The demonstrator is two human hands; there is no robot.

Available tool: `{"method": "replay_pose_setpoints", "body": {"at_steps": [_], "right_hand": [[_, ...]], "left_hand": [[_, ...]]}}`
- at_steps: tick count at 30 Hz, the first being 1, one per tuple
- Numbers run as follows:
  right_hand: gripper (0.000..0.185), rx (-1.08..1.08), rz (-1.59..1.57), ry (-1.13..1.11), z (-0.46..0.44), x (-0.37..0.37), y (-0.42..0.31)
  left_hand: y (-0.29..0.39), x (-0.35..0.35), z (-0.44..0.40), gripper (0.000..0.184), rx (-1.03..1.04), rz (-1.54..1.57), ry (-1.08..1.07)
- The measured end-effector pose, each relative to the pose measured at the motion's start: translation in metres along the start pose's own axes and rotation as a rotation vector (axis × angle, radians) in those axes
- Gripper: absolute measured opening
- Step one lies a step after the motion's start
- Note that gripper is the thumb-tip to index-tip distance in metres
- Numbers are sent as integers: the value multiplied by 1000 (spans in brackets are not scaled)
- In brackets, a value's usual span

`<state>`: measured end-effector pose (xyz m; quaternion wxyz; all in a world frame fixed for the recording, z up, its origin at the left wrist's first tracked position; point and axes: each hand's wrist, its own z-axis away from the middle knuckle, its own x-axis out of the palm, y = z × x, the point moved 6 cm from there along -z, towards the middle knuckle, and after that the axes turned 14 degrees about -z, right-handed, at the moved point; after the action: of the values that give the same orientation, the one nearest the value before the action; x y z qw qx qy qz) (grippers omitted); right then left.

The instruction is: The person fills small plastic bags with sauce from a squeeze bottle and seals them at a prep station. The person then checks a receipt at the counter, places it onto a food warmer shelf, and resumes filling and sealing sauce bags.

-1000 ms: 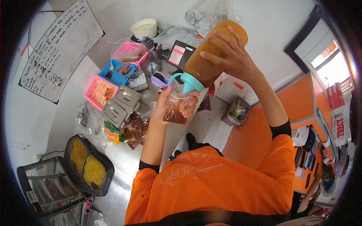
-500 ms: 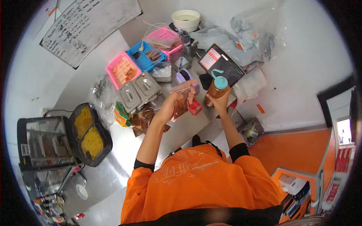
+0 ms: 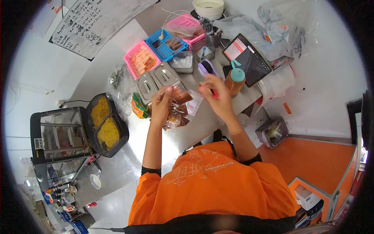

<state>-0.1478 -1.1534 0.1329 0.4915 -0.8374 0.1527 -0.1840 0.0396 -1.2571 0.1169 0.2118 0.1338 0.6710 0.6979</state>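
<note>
My left hand is closed on the top of a small clear plastic bag of brown sauce. Over the counter's right part, my right hand wraps around a small red stapler, mostly hidden by the fingers. Just behind that hand stands a squeeze bottle of brown sauce with a teal cap. Several more filled sauce bags lie on the counter below the held one. A green and orange packet sits left of my left hand.
Lidded steel containers, a pink basket and a blue basket line the back. A tablet leans at the right, near a purple object. A black tray of yellow food stands at the left.
My right hand has let go of the sauce bottle, now standing on the counter, and has taken up the red stapler. The bag in my left hand is now closer to the right hand.
</note>
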Motion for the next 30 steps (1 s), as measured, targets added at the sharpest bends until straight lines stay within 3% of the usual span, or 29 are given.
{"method": "replay_pose_setpoints", "body": {"at_steps": [1,4,8,9,11,13,16,18,22,25,26,28,29,30], "right_hand": [[31,197,-133,-141,-2,21,0],[27,300,-112,-248,0,52,9],[16,367,-88,-266,18,70,9],[15,278,-11,-291,21,76,1],[13,98,140,-333,32,88,-16],[13,111,144,-372,49,104,-14],[13,129,67,-423,79,122,-2],[14,79,95,-436,103,128,8],[7,116,227,-334,128,112,22],[12,161,395,3,121,57,40],[14,161,432,62,117,48,45],[18,178,452,74,117,51,63],[20,188,434,26,117,65,80],[22,192,415,-21,117,79,97]], "left_hand": [[6,5,7,27,31,45,-31],[7,-1,21,26,97,-283,-150],[8,-18,47,19,133,-290,-181],[9,-24,52,19,199,-292,-140],[-6,-36,66,17,117,-180,-84],[-17,-45,82,14,95,-113,-23],[-49,-69,106,12,179,-326,33],[-58,-76,125,7,87,-435,-26],[-92,-105,147,8,70,-462,-12],[-104,-166,161,9,36,-408,140],[-98,-182,165,8,-4,-336,180],[-2,-182,184,7,18,-100,232],[41,-187,206,7,288,-186,206],[70,-196,243,5,511,-127,348]]}}
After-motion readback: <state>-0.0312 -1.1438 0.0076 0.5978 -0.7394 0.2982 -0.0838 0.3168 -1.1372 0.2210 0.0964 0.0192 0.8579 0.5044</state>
